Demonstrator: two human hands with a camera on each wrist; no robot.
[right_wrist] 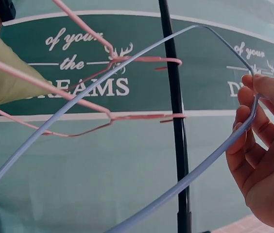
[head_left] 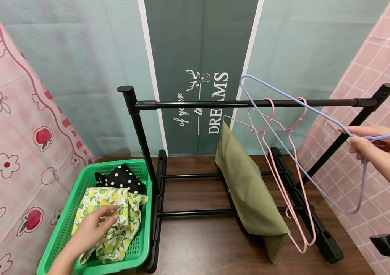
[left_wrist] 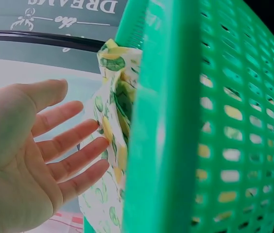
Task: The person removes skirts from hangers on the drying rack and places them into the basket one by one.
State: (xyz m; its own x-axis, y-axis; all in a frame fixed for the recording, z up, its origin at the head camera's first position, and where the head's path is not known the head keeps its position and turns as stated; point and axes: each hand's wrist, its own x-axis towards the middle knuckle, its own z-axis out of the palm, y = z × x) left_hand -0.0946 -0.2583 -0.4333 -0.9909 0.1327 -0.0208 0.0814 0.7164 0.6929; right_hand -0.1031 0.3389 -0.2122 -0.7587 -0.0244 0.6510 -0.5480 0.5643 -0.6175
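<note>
My right hand [head_left: 389, 152] pinches a blue hanger [head_left: 285, 147] near its neck, between thumb and fingers. The hanger is turned sideways in front of the rack's right side, its hook partly out of the head view. In the right wrist view the thumb and fingertips close on the blue wire [right_wrist: 248, 119]. My left hand [head_left: 93, 229] is over the green basket [head_left: 146, 236], its fingertips right at a lemon-print cloth [head_left: 126, 233]. Those fingers [left_wrist: 74, 136] are spread and loosely straight in the left wrist view. Behind that cloth lies a black polka-dot cloth [head_left: 120, 177].
A black rack [head_left: 195, 105] stands on the brown table [head_left: 195, 244]. Pink hangers [head_left: 292, 131] hang from its bar, and an olive-green cloth [head_left: 246, 183] drapes over another. A black object with a yellow part [head_left: 387, 245] juts in at lower right. Printed curtains surround the table.
</note>
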